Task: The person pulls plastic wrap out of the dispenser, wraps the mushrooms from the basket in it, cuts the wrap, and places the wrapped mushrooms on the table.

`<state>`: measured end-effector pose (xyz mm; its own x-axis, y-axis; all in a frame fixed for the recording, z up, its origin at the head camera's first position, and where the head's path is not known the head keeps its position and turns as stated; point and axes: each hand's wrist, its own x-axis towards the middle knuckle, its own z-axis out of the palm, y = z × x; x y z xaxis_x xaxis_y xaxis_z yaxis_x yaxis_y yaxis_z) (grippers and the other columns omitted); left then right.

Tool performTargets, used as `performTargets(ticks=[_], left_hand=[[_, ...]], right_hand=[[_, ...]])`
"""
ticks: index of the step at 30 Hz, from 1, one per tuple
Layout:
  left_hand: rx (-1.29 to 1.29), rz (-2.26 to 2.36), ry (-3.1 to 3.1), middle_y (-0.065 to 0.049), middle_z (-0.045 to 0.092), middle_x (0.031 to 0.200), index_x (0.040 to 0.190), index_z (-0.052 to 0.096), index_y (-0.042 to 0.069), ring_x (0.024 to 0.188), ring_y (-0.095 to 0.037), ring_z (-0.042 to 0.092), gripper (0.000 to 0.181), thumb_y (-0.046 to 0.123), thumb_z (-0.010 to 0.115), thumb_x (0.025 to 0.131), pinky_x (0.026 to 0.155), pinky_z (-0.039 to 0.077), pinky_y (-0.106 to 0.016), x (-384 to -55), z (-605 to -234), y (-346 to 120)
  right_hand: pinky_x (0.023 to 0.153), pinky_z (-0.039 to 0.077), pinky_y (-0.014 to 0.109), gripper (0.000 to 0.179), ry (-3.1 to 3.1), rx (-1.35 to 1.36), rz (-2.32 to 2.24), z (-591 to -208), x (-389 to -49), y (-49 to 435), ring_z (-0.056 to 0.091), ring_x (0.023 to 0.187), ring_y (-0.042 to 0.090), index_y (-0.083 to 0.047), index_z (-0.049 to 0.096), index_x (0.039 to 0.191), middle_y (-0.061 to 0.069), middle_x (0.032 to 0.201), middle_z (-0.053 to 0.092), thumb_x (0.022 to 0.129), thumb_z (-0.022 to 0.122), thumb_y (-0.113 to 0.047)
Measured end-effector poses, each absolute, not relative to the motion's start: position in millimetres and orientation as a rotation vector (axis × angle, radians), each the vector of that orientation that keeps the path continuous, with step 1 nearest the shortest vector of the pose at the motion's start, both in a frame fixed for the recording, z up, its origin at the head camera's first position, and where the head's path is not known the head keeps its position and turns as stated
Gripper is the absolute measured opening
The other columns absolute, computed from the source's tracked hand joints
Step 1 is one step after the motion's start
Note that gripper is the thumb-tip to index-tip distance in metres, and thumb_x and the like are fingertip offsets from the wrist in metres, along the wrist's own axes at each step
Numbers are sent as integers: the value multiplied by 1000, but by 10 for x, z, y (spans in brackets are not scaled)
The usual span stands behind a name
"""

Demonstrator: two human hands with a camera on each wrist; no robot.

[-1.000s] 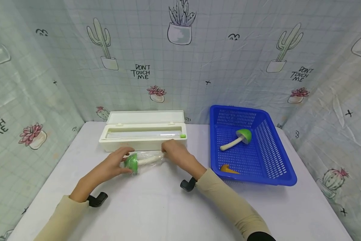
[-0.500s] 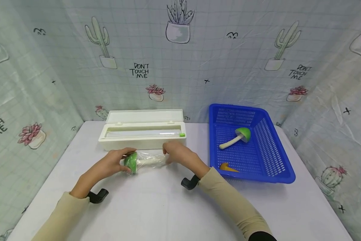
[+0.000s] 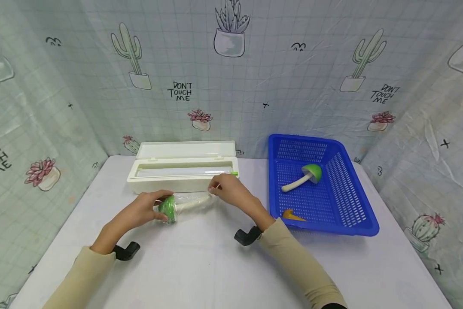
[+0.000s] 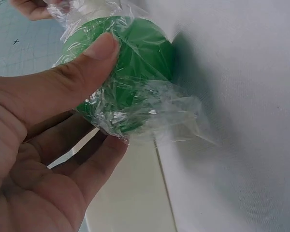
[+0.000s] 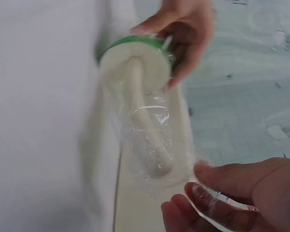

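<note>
A toy mushroom (image 3: 169,209) with a green cap and white stem lies sideways, wrapped in clear plastic film (image 5: 162,118). My left hand (image 3: 143,209) grips the wrapped cap, thumb on one side and fingers on the other. At the stem end, my right hand (image 3: 231,191) pinches the loose edge of the film between thumb and index finger. The stem tip sits inside the film, a little apart from those fingers. Just behind both hands stands a white film dispenser box (image 3: 169,185) with its lid raised and a roll of film (image 3: 177,172) inside.
On the right is a blue plastic basket (image 3: 372,223) holding another green-capped toy mushroom (image 3: 312,172) and a small orange-brown item (image 3: 291,215), partly hidden by the basket wall. A white cloth covers the table (image 3: 200,266). Printed curtains (image 3: 254,86) enclose the back and sides.
My right hand has shifted slightly, and its fingers now pinch the film's end at the stem, lifting it a little. My left hand stays on the cap.
</note>
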<state>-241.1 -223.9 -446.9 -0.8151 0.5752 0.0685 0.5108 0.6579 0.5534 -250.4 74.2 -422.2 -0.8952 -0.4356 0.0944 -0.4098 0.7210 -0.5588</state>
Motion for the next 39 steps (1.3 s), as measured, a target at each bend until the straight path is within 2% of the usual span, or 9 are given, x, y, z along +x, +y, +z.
performTargets(ticks=[3,8,14,19,24,28,32,35,39], left_hand=[[907,897,2750,-25,65,128,134,59,-9,114,-43,66,69,11,90,75,94,54,-51,-2425,-4485,-2221],[887,1028,2721,-24,65,129,134,58,-8,111,-40,66,66,10,87,78,95,54,-50,-2452,-4580,-2222],[734,1211,2629,-26,55,141,143,51,-7,126,-45,56,62,11,78,90,104,47,-54,-2467,-4629,-2219],[644,1278,2569,-29,47,149,147,45,-8,137,-51,44,59,12,70,97,108,42,-59,-2463,-4630,-2176],[642,1239,2596,-31,44,150,147,44,-10,140,-52,37,56,7,66,98,111,37,-61,-2438,-4600,-2112],[561,1131,2746,-32,53,142,139,53,-10,129,-51,52,55,11,74,93,101,49,-56,-2423,-4532,-2057],[400,1037,2931,-24,68,110,108,64,-4,99,-40,70,41,18,86,82,76,58,-44,-2411,-4494,-2031],[396,1016,2977,-11,63,87,90,59,2,80,-26,64,38,19,90,77,64,49,-32,-2395,-4498,-2025],[453,1048,2990,-4,57,79,89,58,3,74,-19,55,36,17,90,77,61,42,-28,-2381,-4511,-2019]], right_hand=[[71,55,24,15,2830,-659,-1147,-4242,-2462,754,70,90,17,-8,76,103,4,99,74,101,65,-18],[75,53,23,21,2866,-721,-1170,-4336,-2366,665,67,94,14,-7,73,108,5,108,74,106,57,-20],[70,49,24,19,2870,-781,-1080,-4373,-2321,608,62,83,13,-6,69,108,7,102,74,106,55,-19],[84,54,23,16,2827,-1053,-722,-4426,-2352,624,69,99,19,-1,75,106,10,107,75,101,63,-10],[96,51,24,16,2747,-1221,-411,-4490,-2392,656,65,113,24,-2,79,105,14,120,68,94,69,2],[93,51,22,20,2734,-1140,-384,-4492,-2432,622,63,112,22,-6,81,104,10,121,66,90,73,5],[85,51,18,13,2785,-1113,-334,-4509,-2485,559,64,99,16,-12,84,94,3,106,67,87,79,-2],[80,50,16,6,2818,-1179,-277,-4554,-2522,543,63,89,12,-16,83,88,-1,97,66,87,81,-9],[77,49,18,7,2855,-1293,-115,-4585,-2503,564,60,87,13,-20,82,92,-2,99,65,90,78,-16]])
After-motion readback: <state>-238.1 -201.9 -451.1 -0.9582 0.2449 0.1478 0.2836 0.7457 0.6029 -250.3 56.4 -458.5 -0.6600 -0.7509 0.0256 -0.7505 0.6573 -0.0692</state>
